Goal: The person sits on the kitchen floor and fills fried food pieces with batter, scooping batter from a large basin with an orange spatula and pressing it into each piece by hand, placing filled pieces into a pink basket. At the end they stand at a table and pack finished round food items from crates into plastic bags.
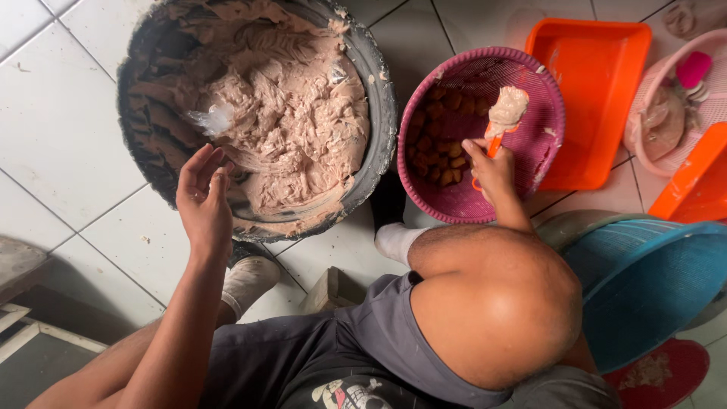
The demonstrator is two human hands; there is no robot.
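Observation:
My left hand (203,198) hovers with fingers apart over the near rim of a large black tub (382,106) full of pinkish-beige paste (288,113); it holds nothing. My right hand (494,173) grips an orange-handled spoon (504,113) heaped with the same paste. The spoon sits above a purple mesh basket (541,136) that holds several small browned pieces (443,140). My bent right knee (496,303) fills the foreground below the basket.
An orange tray (598,98) lies right of the basket, a second orange piece (693,185) beyond it. A pink basket (670,113) with odds and ends sits far right. A blue mesh basket (651,288) and a red lid (663,375) are at lower right. White floor tiles (60,129) surround everything.

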